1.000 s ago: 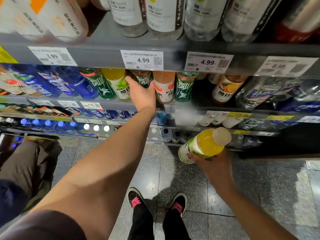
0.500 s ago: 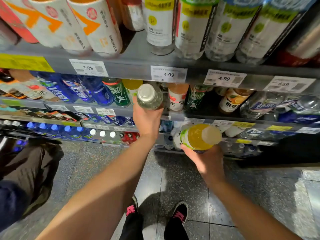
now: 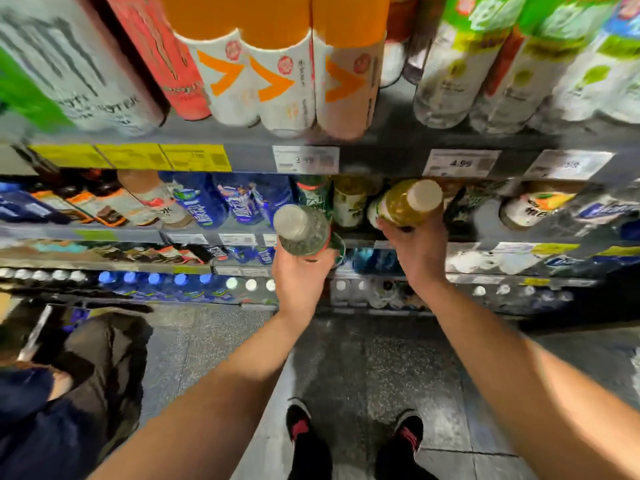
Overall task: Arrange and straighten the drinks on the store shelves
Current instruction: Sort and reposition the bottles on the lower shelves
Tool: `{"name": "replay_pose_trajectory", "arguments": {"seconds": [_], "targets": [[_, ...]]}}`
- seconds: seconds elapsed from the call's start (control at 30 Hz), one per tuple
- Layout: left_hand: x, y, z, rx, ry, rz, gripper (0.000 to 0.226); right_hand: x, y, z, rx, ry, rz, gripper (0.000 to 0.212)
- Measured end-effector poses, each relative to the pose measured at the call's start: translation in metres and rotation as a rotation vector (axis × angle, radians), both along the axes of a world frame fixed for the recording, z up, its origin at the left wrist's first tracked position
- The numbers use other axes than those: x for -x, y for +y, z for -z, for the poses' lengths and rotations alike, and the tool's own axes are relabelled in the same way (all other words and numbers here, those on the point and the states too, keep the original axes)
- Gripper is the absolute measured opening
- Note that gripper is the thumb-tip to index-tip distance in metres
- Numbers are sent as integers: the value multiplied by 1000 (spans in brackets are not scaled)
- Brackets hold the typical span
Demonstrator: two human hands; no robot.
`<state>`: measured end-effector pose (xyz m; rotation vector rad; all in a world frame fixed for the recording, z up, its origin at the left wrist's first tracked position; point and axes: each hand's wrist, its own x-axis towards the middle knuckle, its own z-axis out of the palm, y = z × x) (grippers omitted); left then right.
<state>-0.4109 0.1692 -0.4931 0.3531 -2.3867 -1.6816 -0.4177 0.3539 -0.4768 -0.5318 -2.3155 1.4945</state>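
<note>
- Our left hand (image 3: 299, 278) grips a clear bottle (image 3: 302, 230), cap toward us.
- Just right of it, our right hand (image 3: 417, 247) holds a yellow bottle (image 3: 408, 202) at the shelf (image 3: 381, 161).

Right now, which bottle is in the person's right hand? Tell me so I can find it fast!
Find the grey shelf edge with the white 4.99 price tag. Just below it, the right hand holds up a yellow drink bottle. Unlike the clear greenish bottle in the left hand, it has yellow liquid and a cream cap.

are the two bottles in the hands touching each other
Apart. The head view shows shelf stock in the gap between the clear bottle in the left hand and the yellow bottle in the right.
</note>
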Motion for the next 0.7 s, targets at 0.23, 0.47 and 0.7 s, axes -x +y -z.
{"name": "replay_pose_trajectory", "arguments": {"seconds": [0.23, 0.47, 0.7], "targets": [[8, -20, -5, -20, -38, 76, 67, 35, -4, 11, -94, -56, -15, 49], [7, -17, -2, 51, -71, 92, 70, 51, 0, 4, -197, -50, -79, 48], [10, 0, 4, 119, -133, 74, 73, 31, 19, 15, -320, -215, -41, 38]]}}
